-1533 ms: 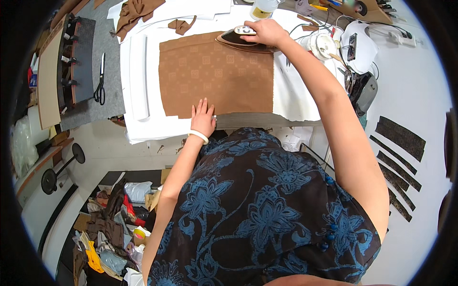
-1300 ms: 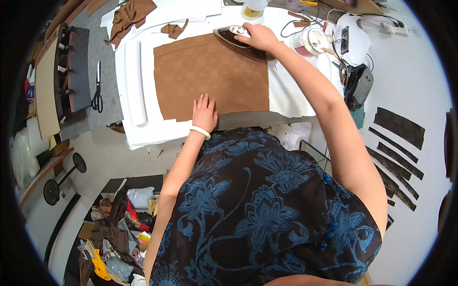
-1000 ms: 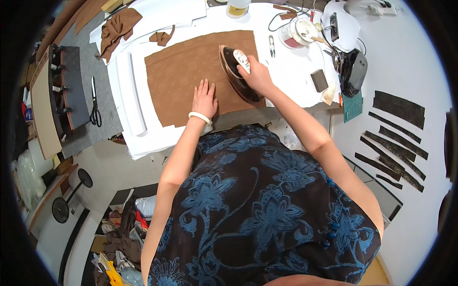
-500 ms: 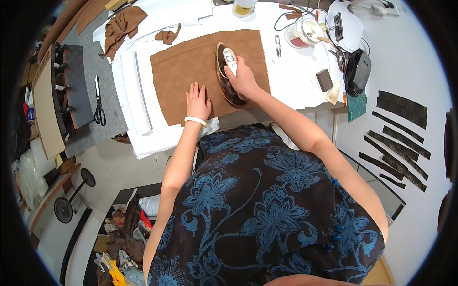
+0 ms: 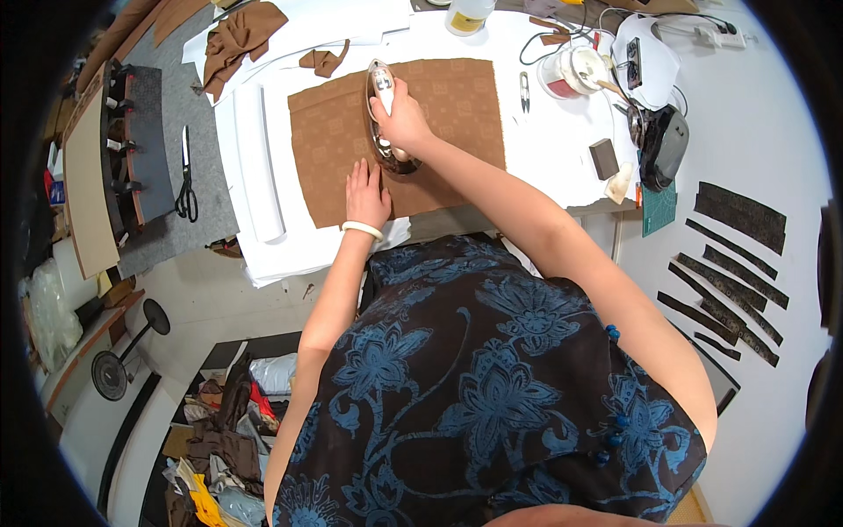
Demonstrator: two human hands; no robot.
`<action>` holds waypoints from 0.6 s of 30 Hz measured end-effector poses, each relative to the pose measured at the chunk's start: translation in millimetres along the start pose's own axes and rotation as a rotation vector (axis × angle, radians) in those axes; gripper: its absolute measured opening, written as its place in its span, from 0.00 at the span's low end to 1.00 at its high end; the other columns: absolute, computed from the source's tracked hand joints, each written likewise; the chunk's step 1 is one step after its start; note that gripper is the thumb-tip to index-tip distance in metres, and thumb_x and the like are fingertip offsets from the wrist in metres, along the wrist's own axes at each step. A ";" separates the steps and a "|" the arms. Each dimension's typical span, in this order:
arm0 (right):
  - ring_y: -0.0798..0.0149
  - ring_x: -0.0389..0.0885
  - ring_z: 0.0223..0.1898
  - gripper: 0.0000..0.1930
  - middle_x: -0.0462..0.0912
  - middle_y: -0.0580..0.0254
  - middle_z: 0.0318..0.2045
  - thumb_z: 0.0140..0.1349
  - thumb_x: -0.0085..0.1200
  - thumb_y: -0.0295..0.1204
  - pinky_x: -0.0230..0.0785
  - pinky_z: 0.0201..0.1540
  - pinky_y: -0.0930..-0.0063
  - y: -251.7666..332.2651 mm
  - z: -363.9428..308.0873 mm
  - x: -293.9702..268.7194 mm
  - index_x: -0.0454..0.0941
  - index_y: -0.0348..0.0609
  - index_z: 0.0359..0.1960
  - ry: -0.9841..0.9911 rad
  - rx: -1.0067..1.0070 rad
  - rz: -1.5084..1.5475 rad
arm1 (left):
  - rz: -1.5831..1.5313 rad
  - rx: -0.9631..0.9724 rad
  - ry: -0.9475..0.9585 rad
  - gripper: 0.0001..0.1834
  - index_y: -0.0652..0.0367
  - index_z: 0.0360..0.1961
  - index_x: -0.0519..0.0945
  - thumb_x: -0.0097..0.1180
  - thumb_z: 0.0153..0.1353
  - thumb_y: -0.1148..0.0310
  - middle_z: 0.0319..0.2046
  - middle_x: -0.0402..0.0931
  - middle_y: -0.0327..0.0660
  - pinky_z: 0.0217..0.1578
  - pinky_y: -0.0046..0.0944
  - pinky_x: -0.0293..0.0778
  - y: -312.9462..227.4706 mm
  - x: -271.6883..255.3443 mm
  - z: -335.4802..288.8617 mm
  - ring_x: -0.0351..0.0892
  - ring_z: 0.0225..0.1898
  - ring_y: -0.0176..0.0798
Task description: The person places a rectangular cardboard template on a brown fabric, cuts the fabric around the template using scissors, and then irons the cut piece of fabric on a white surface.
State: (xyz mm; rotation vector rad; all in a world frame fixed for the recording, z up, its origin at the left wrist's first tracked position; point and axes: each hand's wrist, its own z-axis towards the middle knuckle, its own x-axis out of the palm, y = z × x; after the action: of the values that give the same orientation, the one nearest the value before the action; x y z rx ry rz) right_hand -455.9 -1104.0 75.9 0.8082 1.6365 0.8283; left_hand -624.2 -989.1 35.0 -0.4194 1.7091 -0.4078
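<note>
i find the right hand [image 5: 404,121] closed around the iron [image 5: 403,166], presumably heavy, best held by its handle [image 5: 383,83]; the left hand [image 5: 368,202] flat on likely soft, light cloth [image 5: 457,114].

At three o'clock from me a plain white wall [image 5: 773,123] rises, a row of dark strips [image 5: 740,216] spread across it. My grey-edged tabletop [image 5: 446,221] spans twelve o'clock. Toward nine I see pale floor [image 5: 219,285], and farther out, a brown-edged shelf [image 5: 86,350]. Around half past seven, a black-rimmed bin [image 5: 230,344] brims with scraps [image 5: 215,439]. Bright light fills my room.
</note>
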 end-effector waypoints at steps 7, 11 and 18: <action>0.29 0.81 0.48 0.31 0.82 0.28 0.47 0.70 0.54 0.41 0.73 0.51 0.44 -6.2 -41.4 -23.8 0.59 0.34 0.67 -0.002 -0.034 -0.037 | 0.023 -0.039 0.059 0.32 0.62 0.66 0.72 0.60 0.60 0.69 0.72 0.60 0.59 0.74 0.59 0.52 -5.2 -6.3 5.9 0.56 0.75 0.59; 0.28 0.82 0.44 0.30 0.83 0.29 0.42 0.70 0.53 0.41 0.74 0.48 0.43 0.1 -6.0 -30.9 0.60 0.35 0.66 -0.011 0.086 -0.006 | 0.110 -0.045 0.093 0.31 0.62 0.66 0.72 0.60 0.61 0.67 0.72 0.61 0.58 0.74 0.59 0.52 -7.9 -9.9 16.6 0.56 0.74 0.58; 0.28 0.83 0.42 0.28 0.83 0.28 0.38 0.69 0.53 0.41 0.74 0.45 0.42 -22.6 -29.5 -54.9 0.63 0.37 0.64 -0.055 0.011 -0.116 | 0.125 -0.038 0.087 0.33 0.63 0.68 0.70 0.59 0.61 0.67 0.73 0.59 0.57 0.75 0.57 0.51 -28.1 -13.8 31.1 0.54 0.75 0.58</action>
State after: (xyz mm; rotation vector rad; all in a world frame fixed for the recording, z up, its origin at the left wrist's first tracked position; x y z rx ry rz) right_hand -476.4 -1165.5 89.8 0.7301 1.6237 0.7104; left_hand -589.9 -1008.0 55.2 -0.3241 1.8195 -0.3063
